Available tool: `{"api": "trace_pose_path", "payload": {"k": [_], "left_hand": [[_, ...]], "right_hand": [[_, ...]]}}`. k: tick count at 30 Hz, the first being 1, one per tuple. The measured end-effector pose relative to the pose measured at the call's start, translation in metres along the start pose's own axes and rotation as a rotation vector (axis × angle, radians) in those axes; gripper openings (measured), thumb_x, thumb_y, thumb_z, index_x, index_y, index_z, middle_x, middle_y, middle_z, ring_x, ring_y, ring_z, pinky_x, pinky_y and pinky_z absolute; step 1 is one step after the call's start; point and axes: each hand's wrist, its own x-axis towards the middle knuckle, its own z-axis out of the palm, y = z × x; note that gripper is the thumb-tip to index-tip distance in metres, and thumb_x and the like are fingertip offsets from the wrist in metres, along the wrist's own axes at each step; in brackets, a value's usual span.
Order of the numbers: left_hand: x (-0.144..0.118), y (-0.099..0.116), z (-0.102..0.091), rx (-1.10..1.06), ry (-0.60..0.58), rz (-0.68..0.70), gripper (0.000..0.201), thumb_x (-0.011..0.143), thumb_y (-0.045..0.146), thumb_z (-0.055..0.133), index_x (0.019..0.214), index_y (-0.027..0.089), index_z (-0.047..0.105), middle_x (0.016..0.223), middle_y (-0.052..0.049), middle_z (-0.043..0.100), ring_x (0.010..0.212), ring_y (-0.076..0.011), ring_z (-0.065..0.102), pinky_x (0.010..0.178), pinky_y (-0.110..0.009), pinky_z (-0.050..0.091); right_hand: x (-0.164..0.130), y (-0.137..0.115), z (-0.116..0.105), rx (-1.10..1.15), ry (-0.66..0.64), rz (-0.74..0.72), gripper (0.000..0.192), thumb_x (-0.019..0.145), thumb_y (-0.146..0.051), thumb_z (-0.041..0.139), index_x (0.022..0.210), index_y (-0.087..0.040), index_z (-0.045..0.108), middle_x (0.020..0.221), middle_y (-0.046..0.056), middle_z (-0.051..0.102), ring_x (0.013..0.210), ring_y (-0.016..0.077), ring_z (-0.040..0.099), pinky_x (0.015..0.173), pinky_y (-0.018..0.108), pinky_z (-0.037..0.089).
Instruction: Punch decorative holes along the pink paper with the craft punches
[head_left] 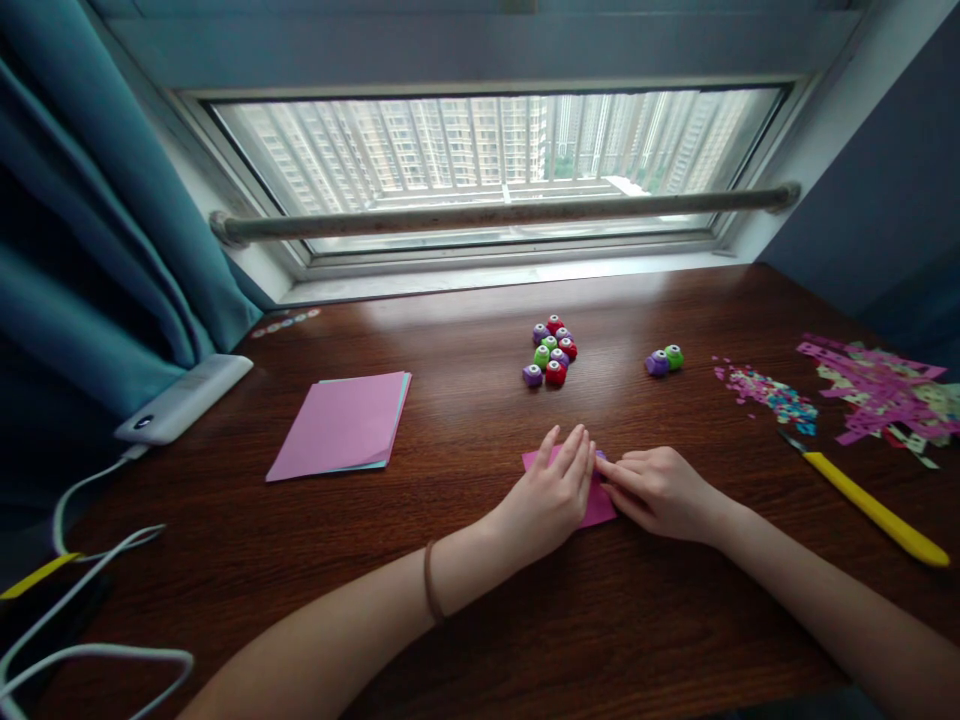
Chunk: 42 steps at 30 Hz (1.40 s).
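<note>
My left hand (551,495) lies over a small pink sheet of paper (598,508), its fingers stretched out and close together. From the right, my right hand (660,488) meets the sheet's right edge with thumb and forefinger, the other fingers curled in. A bit of something purple (600,455) shows at the fingertips; most of it is hidden by my hands. Beyond them stands a cluster of small red, green and purple craft punches (555,352) with white round tops. A purple punch (657,363) and a green punch (673,356) stand apart to the right.
Left of my hands lies a stack of pink and blue paper (345,425). Further left are a white power bank (184,400) and its white cable (97,650). On the right lie confetti bits (772,395), paper strips (885,390) and a yellow-handled craft knife (870,505), blade bare.
</note>
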Motion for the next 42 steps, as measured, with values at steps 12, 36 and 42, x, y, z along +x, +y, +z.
{"api": "trace_pose_path", "payload": {"k": [12,36,42], "left_hand": [[0.003,-0.002,0.003,-0.005,0.014,0.055,0.040,0.093,0.018,0.030,0.125,0.000,0.045,0.129,-0.019,0.046,0.127,-0.0308,0.034,0.103,-0.048,0.030],[0.001,-0.010,0.009,-0.222,0.013,0.025,0.043,0.089,0.020,0.035,0.128,0.001,0.041,0.131,-0.018,0.045,0.128,-0.0276,0.032,0.105,-0.048,0.025],[-0.005,-0.020,0.015,-0.466,0.015,-0.031,0.050,0.085,0.019,0.039,0.134,0.011,0.033,0.138,-0.010,0.039,0.132,-0.0217,0.025,0.109,-0.046,0.018]], "right_hand": [[-0.006,0.002,0.009,0.062,-0.024,0.069,0.037,0.088,-0.017,0.040,0.124,-0.010,0.047,0.068,0.004,0.063,0.058,0.0152,0.058,0.056,0.026,0.040],[-0.006,0.009,0.020,0.102,0.082,0.039,0.034,0.088,-0.014,0.041,0.120,-0.012,0.051,0.070,0.004,0.061,0.059,0.0161,0.055,0.057,0.028,0.038],[-0.004,0.006,0.019,0.116,0.134,0.010,0.036,0.087,-0.013,0.043,0.123,-0.014,0.047,0.074,0.005,0.062,0.062,0.0166,0.055,0.059,0.028,0.039]]}}
